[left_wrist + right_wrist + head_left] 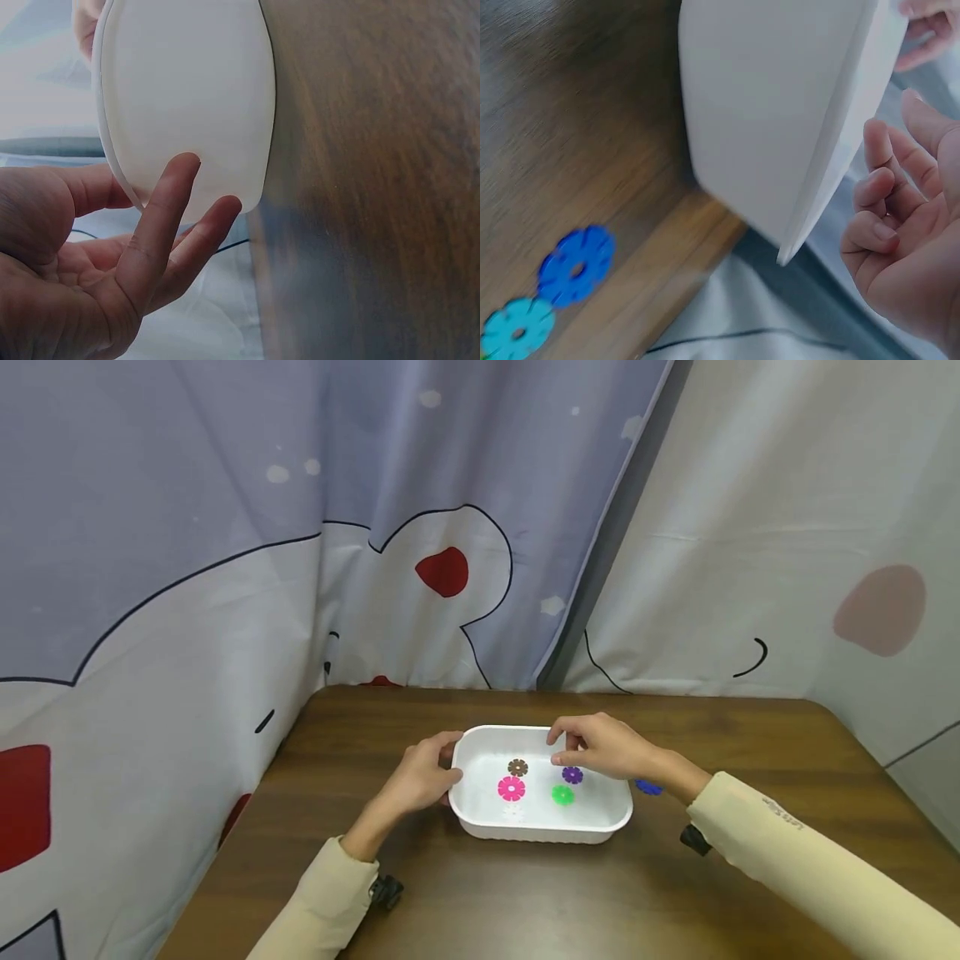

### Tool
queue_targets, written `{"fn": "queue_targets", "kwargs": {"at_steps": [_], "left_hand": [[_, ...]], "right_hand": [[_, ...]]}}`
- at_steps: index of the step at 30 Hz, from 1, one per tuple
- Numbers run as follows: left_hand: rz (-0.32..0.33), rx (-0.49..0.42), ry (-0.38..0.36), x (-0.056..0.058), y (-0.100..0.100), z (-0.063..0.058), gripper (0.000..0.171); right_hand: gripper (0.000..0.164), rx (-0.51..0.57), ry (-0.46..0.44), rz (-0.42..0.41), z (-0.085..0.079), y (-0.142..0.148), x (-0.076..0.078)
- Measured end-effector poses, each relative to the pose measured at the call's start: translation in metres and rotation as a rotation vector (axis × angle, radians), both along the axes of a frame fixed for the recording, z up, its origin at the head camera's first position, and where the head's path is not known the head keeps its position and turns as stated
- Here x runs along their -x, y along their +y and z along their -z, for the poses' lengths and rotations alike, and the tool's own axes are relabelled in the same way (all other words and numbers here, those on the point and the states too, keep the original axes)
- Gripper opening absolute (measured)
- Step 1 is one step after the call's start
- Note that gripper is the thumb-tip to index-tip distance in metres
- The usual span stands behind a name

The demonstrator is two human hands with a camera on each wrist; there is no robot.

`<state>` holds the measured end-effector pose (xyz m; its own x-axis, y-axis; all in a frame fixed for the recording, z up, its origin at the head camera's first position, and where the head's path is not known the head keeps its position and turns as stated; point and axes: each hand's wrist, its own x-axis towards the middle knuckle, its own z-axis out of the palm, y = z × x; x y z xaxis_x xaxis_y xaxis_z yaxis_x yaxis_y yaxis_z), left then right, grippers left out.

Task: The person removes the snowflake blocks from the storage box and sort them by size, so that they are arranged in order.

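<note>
My left hand (420, 775) grips the left end of a white plastic basin (536, 835), thumb over the rim and fingers along the outer wall. Inside the basin lie a pink notched disc (505, 793), a brown one (512, 771), a green one (557, 798) and a purple one (572, 782). Over the basin's right half hovers my right hand (606, 747). Its fingers are loosely bent, and the right wrist view shows nothing between them.
Right of the basin, a blue notched disc (555, 279) lies on the wooden table (525, 902), with a turquoise disc (502, 322) touching it. A printed curtain (420, 443) hangs behind the table and along its left side.
</note>
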<state>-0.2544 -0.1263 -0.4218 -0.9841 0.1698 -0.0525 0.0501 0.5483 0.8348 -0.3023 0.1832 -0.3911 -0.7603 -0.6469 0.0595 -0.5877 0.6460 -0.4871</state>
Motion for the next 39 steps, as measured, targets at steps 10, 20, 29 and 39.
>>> {"fn": "queue_targets", "kwargs": {"at_steps": [10,20,29,39], "left_hand": [[0.016,-0.02,0.017,-0.001,-0.001,0.004,0.06],[0.029,-0.008,0.031,0.0,-0.002,0.002,0.06],[0.027,-0.01,0.035,0.0,-0.002,0.003,0.06],[0.02,0.0,0.035,0.0,-0.002,0.001,0.061]], "right_hand": [[0.027,-0.114,0.038,-0.139,0.024,-0.039,-0.005],[0.037,-0.209,0.16,-0.165,0.045,-0.059,-0.007],[0.031,-0.238,0.153,-0.119,0.049,-0.066,-0.006],[0.033,-0.206,0.071,-0.08,0.042,-0.065,-0.002]]}}
